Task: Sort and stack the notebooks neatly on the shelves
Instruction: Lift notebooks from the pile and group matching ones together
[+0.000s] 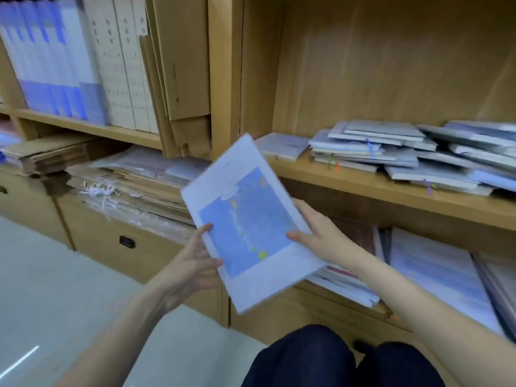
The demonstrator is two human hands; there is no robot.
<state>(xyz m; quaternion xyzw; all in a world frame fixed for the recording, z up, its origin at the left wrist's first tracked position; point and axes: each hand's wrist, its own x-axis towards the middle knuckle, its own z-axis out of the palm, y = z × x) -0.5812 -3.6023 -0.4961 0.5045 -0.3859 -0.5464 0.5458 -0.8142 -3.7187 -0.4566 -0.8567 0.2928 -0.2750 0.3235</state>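
**Holding one notebook off the shelves — slip and topple risks**

Holding a white notebook with a blue cover panel in front of the shelf unit, the person kneels on the floor, dark-clad knees at the bottom of the view.

Risks, judged from this moment:
- Grip is at the edges only. The left hand pinches the notebook's left edge, thumb on the cover, fingers hidden beneath. The right hand holds the right edge, thumb on the cover's lower right. The notebook is tilted, its far corner raised toward the shelf; if either thumb eases, it could slide out toward the knees.
- The messy notebook pile on the right shelf board lies fanned and overhanging, ribbon markers trailing. Setting another notebook on top without squaring it first would likely shift or spill the pile off the front lip.
- A single grey notebook lies just left of that pile, near the held notebook's top corner; a careless approach could knock it.
- The frame is motion-blurred, so cover details are unreadable, and a sorting error is possible.

Position: the held notebook is between both hands, clear of every shelf, below and left of the pile.
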